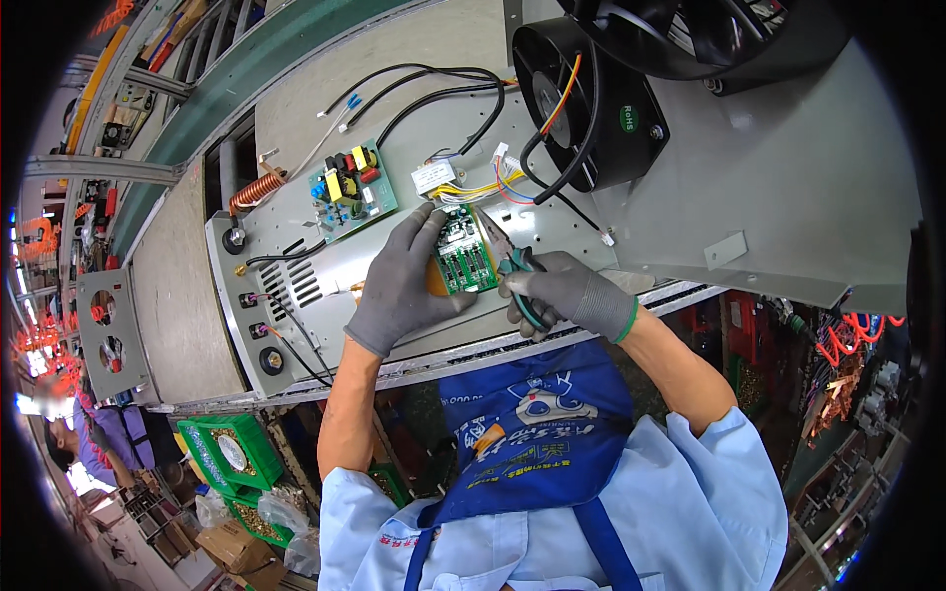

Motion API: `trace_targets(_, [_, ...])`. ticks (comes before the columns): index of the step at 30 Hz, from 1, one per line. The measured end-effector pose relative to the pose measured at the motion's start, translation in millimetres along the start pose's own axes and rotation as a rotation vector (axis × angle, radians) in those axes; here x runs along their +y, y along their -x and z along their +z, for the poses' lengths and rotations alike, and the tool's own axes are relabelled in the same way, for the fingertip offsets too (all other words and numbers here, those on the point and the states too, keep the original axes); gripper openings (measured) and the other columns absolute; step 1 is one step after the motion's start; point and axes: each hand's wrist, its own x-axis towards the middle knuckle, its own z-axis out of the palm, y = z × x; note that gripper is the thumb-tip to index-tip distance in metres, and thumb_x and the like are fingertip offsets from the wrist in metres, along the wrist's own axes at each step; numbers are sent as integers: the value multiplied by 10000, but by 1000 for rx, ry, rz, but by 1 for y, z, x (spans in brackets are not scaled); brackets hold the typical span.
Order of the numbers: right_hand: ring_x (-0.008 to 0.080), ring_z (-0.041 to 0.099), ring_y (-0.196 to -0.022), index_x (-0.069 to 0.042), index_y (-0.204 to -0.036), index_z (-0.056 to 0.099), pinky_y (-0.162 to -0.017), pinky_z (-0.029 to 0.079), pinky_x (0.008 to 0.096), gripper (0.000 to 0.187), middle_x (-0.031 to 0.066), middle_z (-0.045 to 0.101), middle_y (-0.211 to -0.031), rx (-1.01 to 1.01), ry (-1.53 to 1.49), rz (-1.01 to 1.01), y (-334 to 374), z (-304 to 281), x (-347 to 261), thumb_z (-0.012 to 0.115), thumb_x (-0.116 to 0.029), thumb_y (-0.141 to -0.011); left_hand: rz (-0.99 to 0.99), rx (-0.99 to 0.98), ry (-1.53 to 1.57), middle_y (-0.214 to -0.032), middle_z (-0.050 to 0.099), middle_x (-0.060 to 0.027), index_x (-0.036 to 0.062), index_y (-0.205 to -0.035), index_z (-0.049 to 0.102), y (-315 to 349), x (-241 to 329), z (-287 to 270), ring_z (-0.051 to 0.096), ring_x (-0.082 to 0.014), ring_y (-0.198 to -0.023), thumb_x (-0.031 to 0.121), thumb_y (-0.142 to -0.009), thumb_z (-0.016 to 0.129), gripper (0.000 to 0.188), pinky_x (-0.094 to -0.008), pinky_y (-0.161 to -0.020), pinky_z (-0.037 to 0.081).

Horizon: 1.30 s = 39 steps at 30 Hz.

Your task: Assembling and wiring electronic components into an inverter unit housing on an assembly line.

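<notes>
My left hand (401, 279), in a grey glove, braces a small green circuit board (465, 258), fingers at its upper left corner and thumb along its lower edge. Grey-gloved too, my right hand (558, 294) grips needle-nose pliers (514, 262) with teal handles. Their jaws point up and left, beside the board's upper right corner; whether they touch it I cannot tell. Yellow and white wires (483, 189) run just above the board, next to a pale metal-cased module (433, 176). The board lies on a grey metal panel (394, 246) with slots and holes.
Left of the board sits a larger power board (351, 191) with yellow and red parts. Black cables (434, 71) loop behind it. Black fans (591, 103) stand at the back right. A copper coil (258, 190) lies at the left. Green bins (232, 451) and another person (113, 438) are lower left.
</notes>
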Motion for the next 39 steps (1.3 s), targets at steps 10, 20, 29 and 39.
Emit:
trace_targets(10, [217, 648, -766, 13, -1053, 688, -739, 511, 341, 420, 131, 682, -825, 637, 430, -812, -24, 10, -16, 728, -364, -872, 1, 20, 23, -1434, 504, -254, -23, -1447, 460, 3, -4, 3, 529, -383, -1322, 343, -620, 872, 994, -426, -1110, 458])
trace_targets(20, [101, 625, -776, 11, -1059, 680, -740, 518, 289, 284, 52, 708, -860, 615, 326, -1029, -69, 9, -28, 763, -210, -901, -132, -1, 193, -1372, 515, -294, -111, -1497, 298, 9, -4, 5, 550, -386, -1263, 334, -620, 867, 1136, -412, -1097, 454])
trace_targets(29, [222, 698, -815, 3, -1066, 684, -755, 537, 352, 260, 126, 733, -893, 627, 409, -1056, -76, 15, -32, 763, -153, -873, -64, 77, 212, -1297, 531, -277, -104, -1506, 280, 12, -10, 9, 554, -389, -1205, 339, -612, 890, 1169, -426, -1052, 460])
trace_targets(39, [163, 670, -817, 12, -1026, 686, -765, 533, 328, 271, 108, 736, -932, 627, 367, -918, -89, 0, -27, 760, -218, -905, 22, 188, 212, -1119, 572, -250, -101, -1513, 274, 11, -16, 14, 585, -383, -1050, 323, -588, 890, 1190, -434, -941, 491])
